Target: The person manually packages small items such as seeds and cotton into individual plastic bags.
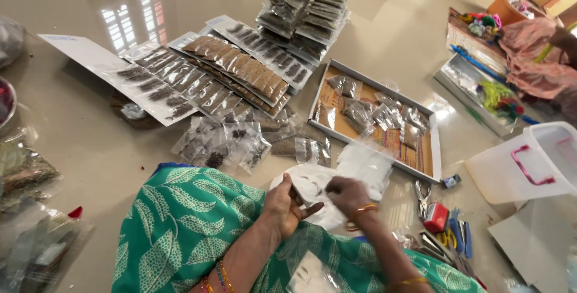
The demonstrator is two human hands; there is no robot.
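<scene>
My left hand (pixel 283 207) and my right hand (pixel 347 195) meet over my green patterned lap, both pinching a small clear plastic pouch (pixel 312 186) that lies on a stack of empty clear pouches (pixel 363 165). Whether the pouch holds anything cannot be made out. Just beyond my hands stands a shallow white-rimmed tray (pixel 434 149) with several small filled packets lying loose in it.
Cards lined with packets of brown and dark seeds (pixel 237 64) fan across the floor, with bundled packets (pixel 303 13) behind. Scissors (pixel 422 194), a red stapler (pixel 436 216) and blue tools lie at right. A white plastic box (pixel 529 161) and another person's pink sleeve (pixel 532 58) are far right.
</scene>
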